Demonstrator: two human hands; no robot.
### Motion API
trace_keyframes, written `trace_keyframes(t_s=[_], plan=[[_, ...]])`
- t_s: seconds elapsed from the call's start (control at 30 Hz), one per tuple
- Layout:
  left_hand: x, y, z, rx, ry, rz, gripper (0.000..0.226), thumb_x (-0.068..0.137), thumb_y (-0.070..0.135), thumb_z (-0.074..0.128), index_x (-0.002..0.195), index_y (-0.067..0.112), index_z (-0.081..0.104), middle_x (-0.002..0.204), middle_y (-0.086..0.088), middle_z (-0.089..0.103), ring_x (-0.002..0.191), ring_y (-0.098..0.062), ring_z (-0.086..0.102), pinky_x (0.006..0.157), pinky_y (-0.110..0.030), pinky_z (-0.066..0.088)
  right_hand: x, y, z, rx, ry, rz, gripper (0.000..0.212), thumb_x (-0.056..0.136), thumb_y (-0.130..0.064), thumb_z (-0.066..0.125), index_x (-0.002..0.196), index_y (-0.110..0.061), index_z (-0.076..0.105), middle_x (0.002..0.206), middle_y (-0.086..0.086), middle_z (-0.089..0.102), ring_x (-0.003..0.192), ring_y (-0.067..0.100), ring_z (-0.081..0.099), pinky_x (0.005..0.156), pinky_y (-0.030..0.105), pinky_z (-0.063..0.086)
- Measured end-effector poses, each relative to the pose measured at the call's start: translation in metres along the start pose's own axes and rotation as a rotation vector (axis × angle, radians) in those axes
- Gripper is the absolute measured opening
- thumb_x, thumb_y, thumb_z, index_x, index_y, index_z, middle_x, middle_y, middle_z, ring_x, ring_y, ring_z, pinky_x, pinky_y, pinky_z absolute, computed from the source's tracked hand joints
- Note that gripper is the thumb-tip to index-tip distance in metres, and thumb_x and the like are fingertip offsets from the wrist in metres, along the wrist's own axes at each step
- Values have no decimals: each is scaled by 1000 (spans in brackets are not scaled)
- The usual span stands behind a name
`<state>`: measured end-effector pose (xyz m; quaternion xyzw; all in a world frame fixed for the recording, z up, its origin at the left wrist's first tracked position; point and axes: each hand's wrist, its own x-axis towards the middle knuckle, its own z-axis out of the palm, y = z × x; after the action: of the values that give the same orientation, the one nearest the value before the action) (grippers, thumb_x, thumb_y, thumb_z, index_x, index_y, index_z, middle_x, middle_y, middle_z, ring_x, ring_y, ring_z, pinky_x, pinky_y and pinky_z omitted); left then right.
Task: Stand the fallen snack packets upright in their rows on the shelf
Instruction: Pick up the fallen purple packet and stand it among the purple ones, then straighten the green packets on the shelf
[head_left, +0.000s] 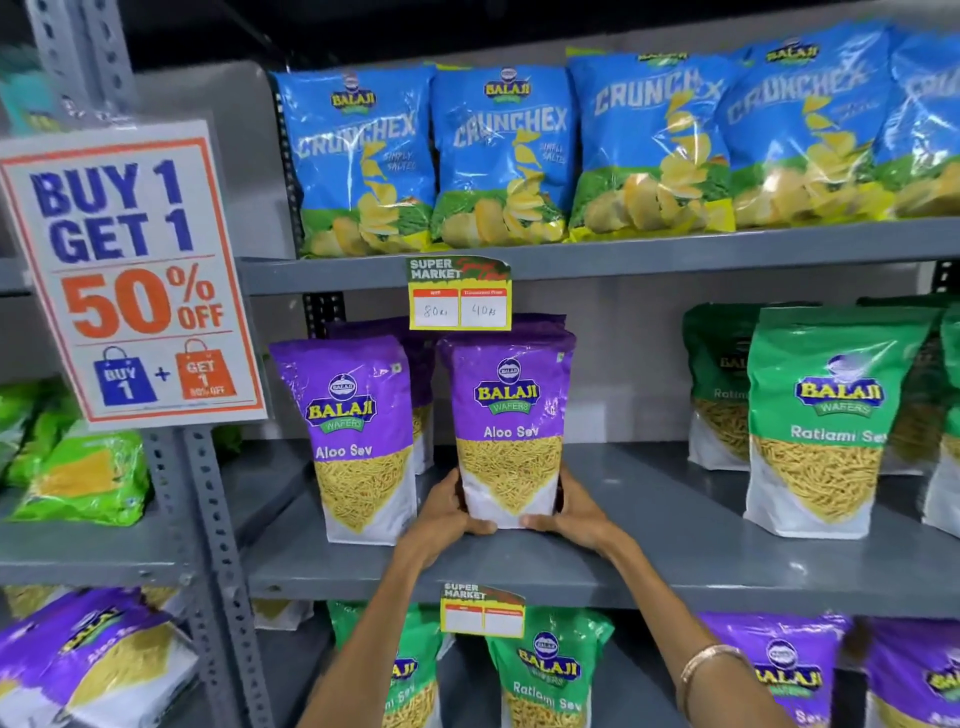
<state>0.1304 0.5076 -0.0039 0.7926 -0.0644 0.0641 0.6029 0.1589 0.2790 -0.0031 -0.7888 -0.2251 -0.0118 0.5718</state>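
- Both my hands, left hand (451, 512) and right hand (574, 512), clamp the Aloo Sev packet (509, 431) upright (base on middle shelf (675, 540)).
- Neighbouring purple packet (358, 441) stands; lower-left purple packet (93, 660) leans, seemingly left.

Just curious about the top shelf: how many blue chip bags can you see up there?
5. They stand in a row: far left, next, middle, fourth, and one cut off at the right edge. More may sit behind them.

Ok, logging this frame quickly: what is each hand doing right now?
Left hand: closed on the purple packet's lower left edge.
Right hand: closed on its lower right edge.
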Motion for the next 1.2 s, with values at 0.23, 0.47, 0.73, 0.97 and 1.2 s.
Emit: trace_keyframes(t_s=[0.23, 0.47, 0.73, 0.97, 1.2], plan=[[-21, 12, 6, 26, -16, -1, 71, 64, -26, 79, 123, 9, 59, 110, -6, 73, 91, -6, 70, 74, -16, 59, -25, -1, 4, -46, 34, -28, 84, 71, -14, 89, 138, -18, 39, 139, 3, 56, 129, 17, 55, 108, 28, 45], [-30, 17, 7, -10, -13, -1, 75, 63, -21, 83, 122, 16, 56, 134, -16, 68, 117, -25, 67, 85, -23, 60, -29, -5, 5, -80, 4, -8, 92, 72, -20, 89, 146, -15, 35, 144, 3, 54, 131, 17, 54, 112, 39, 44], [-64, 53, 41, 138, 375, 330, 112, 59, 22, 94, 152, 23, 32, 152, 0, 48, 136, -15, 48, 111, -31, 40, -64, -19, 6, -97, 156, -36, 115, 72, -36, 88, 158, -17, 13, 153, -15, 31, 140, 5, 37, 114, 29, 36], [-95, 92, 149, -88, 230, 470, 40, 79, 5, 78, 113, 21, 64, 102, -1, 69, 87, -12, 66, 82, -26, 53, -152, -21, -35, -177, 467, -232, 10, 93, -10, 66, 92, -19, 71, 90, -10, 75, 85, 4, 71, 78, 22, 54], [-45, 104, 296, -176, 41, 291, 60, 74, -3, 84, 121, 21, 56, 115, 1, 63, 102, -13, 60, 86, -19, 50, -190, 30, -189, -344, 831, -185, 19, 85, -10, 72, 101, -18, 67, 99, -1, 69, 93, 20, 66, 85, 44, 55]])
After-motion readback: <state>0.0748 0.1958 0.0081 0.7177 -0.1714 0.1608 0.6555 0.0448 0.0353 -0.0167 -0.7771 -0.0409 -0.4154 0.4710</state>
